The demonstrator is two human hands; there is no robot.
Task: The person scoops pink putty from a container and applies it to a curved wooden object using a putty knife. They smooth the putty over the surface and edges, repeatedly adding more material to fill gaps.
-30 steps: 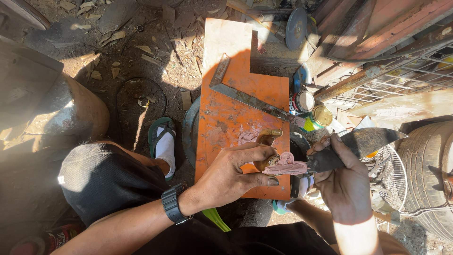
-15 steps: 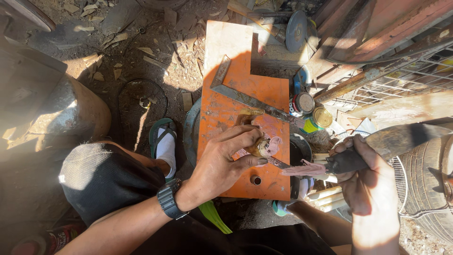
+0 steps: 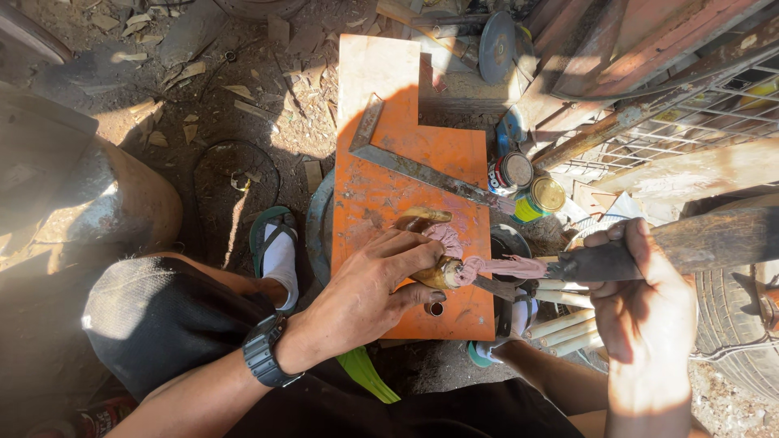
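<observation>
while left hand [image 3: 365, 296] pins root piece [image 3: 434, 272] on orange board [image 3: 406, 186], right hand [image 3: 641, 300] grips blade [image 3: 600, 261]; slip likely nicks fingers.

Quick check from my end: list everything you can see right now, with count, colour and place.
Board: one, orange, flat on the ground, centre.
Metal square: one, grey, lying on the board.
Wooden piece: one, tan, on the board under the left hand, pink cloth strip wrapped on it.
Tins: two, one red-sided, one yellow-green, right of the board.
Round disc: one, dark grey, top centre.
Pale sticks: several, by the right hand.
Sandal: one, green, left of the board.
Wristwatch: one, black, left wrist.
Left hand: pressing the wooden piece.
Right hand: gripping a dark tool.
</observation>
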